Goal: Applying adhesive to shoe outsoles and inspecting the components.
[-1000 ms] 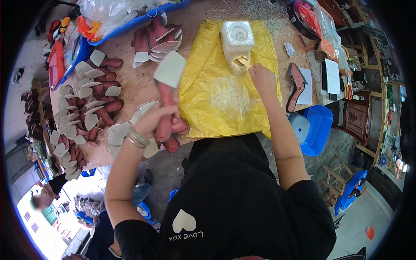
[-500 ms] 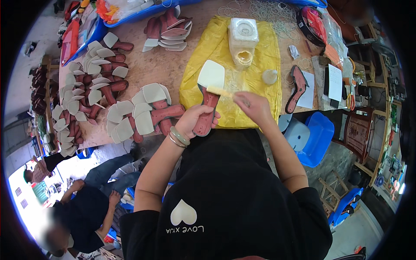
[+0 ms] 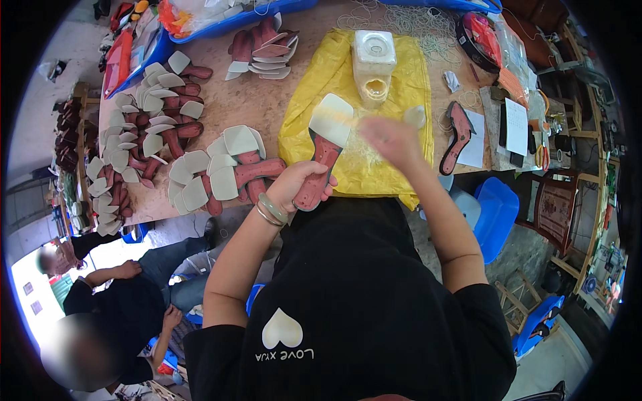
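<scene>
My left hand (image 3: 297, 185) grips the red heel end of a shoe insole (image 3: 326, 157), thumb on top. Its broad off-white forepart points away from me, over the yellow plastic sheet (image 3: 301, 110). My right hand (image 3: 394, 142), smeared by motion, is closed on a pale yellow brush (image 3: 342, 116). The blurred brush lies across the off-white forepart. Beyond the hands a white plastic container (image 3: 375, 55) lies on the sheet, its opening facing me and rimmed in yellowish residue. A small whitish bottle-like thing (image 3: 416, 117) sits behind my right hand.
Several similar insoles (image 3: 234, 167) lie in overlapping piles at the left, with another stack (image 3: 264, 50) farther back. A dark-edged red sole piece (image 3: 457, 137) rests on white paper at the right. Blue tubs (image 3: 498, 217) stand below the table; a seated person (image 3: 127, 294) is at lower left.
My right hand and the brush have moved up and blurred, the brush now across the forepart. The insole has shifted slightly right and tilted, still in my left hand.
</scene>
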A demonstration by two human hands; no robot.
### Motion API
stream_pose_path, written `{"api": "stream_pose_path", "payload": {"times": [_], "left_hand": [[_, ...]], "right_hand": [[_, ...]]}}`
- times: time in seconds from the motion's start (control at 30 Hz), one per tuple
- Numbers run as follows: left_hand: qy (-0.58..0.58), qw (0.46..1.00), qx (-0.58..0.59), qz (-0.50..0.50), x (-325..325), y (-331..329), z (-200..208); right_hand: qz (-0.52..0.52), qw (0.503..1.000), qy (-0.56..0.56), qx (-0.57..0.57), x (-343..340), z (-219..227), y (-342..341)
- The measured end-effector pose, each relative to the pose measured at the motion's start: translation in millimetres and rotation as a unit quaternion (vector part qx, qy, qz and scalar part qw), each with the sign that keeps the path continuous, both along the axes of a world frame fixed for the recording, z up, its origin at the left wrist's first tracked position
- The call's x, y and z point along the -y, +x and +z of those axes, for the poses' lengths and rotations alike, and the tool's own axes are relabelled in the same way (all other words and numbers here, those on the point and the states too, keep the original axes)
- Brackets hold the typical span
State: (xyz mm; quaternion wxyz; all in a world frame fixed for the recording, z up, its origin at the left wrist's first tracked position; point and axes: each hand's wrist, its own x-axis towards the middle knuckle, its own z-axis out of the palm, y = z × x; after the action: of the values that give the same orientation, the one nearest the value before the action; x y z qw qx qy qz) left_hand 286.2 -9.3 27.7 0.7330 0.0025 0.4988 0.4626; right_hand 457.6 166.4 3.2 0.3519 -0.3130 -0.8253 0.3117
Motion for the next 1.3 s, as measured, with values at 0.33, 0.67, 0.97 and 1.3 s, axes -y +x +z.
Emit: {"api": "stream_pose_path", "payload": {"times": [0.33,0.67,0.97,1.3], "left_hand": [[-0.025,0.973,-0.219,-0.071,5.8,-16.7,-18.8],[0.035,0.713,-0.700,0.021,14.2,-6.8,-28.3],[0.051,0.683,-0.728,0.038,10.2,-16.5,-41.9],[0.101,0.621,-0.776,0.043,8.3,-15.3,-41.8]], "right_hand": [[-0.147,0.960,-0.045,0.235,-51.0,-27.5,18.1],[-0.161,0.926,-0.038,0.338,-83.4,-99.4,-10.6],[-0.135,0.938,-0.023,0.319,-52.3,-90.9,22.2],[0.033,0.971,-0.236,0.004,28.4,1.7,21.3]]}}
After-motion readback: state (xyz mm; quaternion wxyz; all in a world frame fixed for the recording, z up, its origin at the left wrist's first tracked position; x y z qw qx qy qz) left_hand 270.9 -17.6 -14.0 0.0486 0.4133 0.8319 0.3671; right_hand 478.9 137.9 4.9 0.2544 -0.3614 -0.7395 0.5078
